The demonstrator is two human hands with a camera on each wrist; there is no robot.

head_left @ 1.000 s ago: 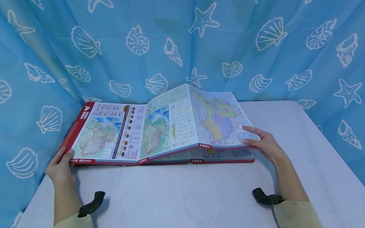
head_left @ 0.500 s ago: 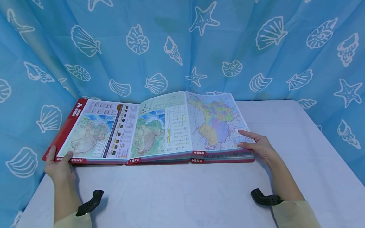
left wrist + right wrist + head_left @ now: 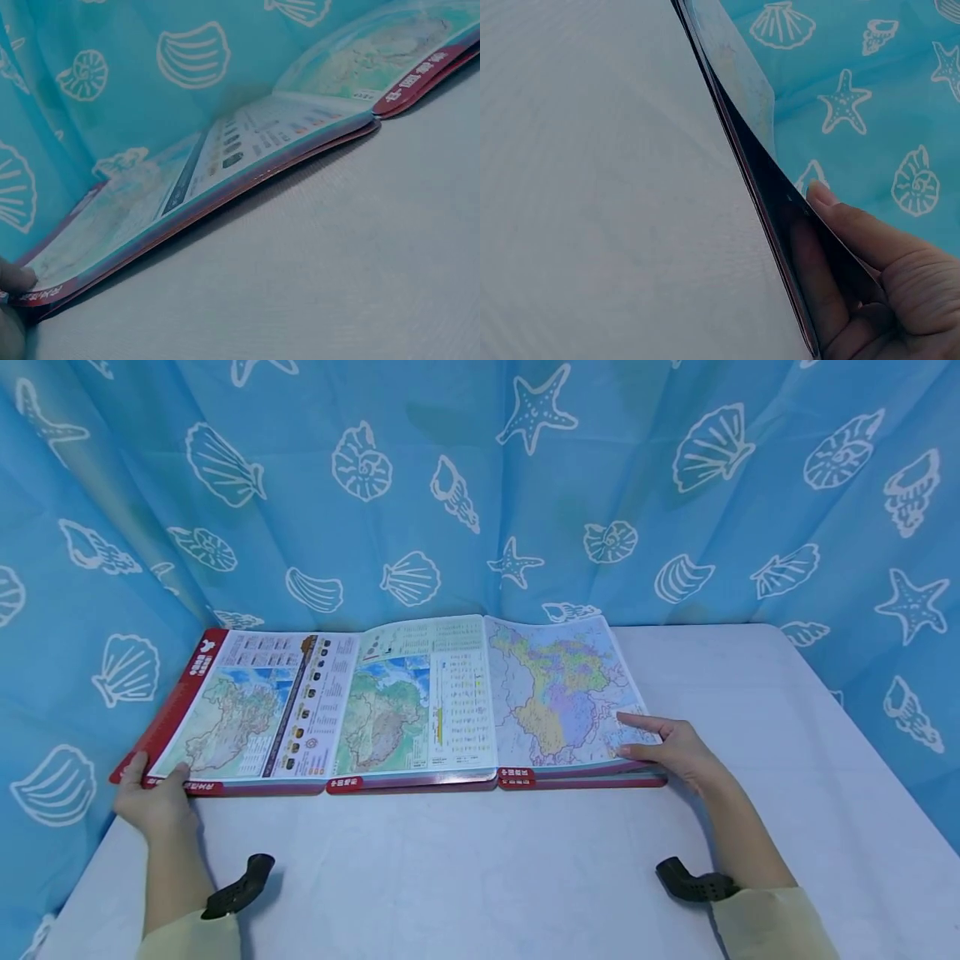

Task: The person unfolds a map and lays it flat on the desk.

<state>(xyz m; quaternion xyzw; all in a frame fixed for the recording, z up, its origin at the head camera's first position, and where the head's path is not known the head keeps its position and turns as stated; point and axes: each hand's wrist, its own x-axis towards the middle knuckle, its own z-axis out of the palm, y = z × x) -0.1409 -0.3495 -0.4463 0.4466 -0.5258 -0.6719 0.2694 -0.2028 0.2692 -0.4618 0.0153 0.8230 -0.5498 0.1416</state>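
A fold-out map booklet lies spread across the white table in three panels, each printed with a coloured map, with a red strip at its left end. At the near left corner my left hand pinches the panel, thumb on top; the left wrist view shows only a little of this hand. My right hand pinches the right panel at its outer edge. In the right wrist view that hand has fingers beneath the lifted sheet and the thumb above, with a dark gap over the layer below.
Behind the table hangs a blue curtain with white shells and starfish. The white table extends in front of and right of the booklet. Black curved wrist pieces sit on both forearms.
The raised fold between the middle and right panels has sunk towards the table. My right hand has moved slightly left and down with the edge, and the left panel has shifted left.
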